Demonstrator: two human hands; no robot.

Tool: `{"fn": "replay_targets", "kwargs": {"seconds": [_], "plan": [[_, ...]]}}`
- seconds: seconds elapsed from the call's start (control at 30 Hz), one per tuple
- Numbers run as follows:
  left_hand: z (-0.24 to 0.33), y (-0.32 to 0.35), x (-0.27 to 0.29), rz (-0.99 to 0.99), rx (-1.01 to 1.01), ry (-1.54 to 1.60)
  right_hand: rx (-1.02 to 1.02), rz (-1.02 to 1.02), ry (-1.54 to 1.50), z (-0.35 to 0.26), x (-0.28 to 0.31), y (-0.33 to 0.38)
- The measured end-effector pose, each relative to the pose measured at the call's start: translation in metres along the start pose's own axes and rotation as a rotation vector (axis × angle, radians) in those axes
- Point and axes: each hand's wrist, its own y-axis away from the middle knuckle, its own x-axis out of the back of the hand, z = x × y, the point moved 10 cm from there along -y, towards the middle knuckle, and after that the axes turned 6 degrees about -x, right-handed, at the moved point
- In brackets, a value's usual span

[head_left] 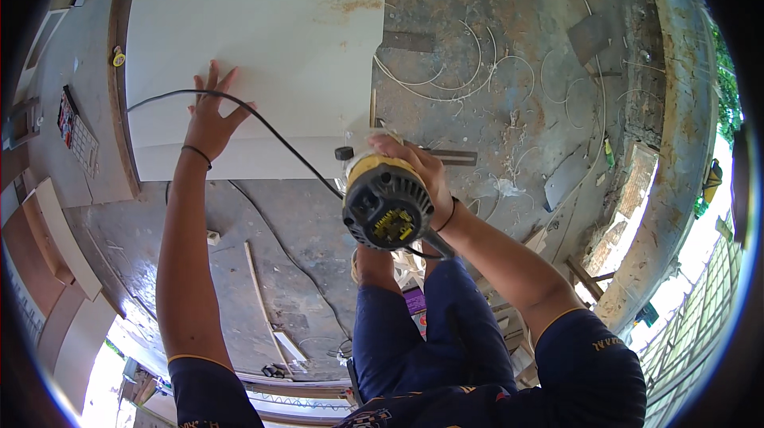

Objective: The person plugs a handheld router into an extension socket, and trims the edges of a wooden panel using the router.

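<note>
The right hand (422, 171) grips the yellow-and-black power tool (386, 203) at the white board's (259, 26) near right corner; the left hand (212, 117), fingers spread, lies on the board; a black cable (274, 132) crosses above its fingers. The tool is to that hand's right, nearer the body.

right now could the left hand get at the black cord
Probably yes: the left hand lies spread on the white board, and the black cord crosses over it, with nothing visible in between.
</note>
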Motion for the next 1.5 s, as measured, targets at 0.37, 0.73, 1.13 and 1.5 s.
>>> {"fn": "replay_targets", "kwargs": {"seconds": [0.37,0.73,1.13,1.5], "plan": [[0.08,0.022,-0.04,-0.057,-0.139,-0.222,-0.374,0.242,-0.218,0.062,0.082,0.006],[0.123,0.026,-0.051,0.165,-0.166,0.272,-0.622,0.622,-0.533,0.105,0.124,-0.004],[0.06,0.013,-0.042,0.317,0.011,-0.164,-0.919,0.73,-0.849,0.152,0.134,0.025],[0.134,0.034,-0.072,0.301,-0.009,-0.012,-0.779,0.754,-0.6,0.13,0.135,0.023]]}}
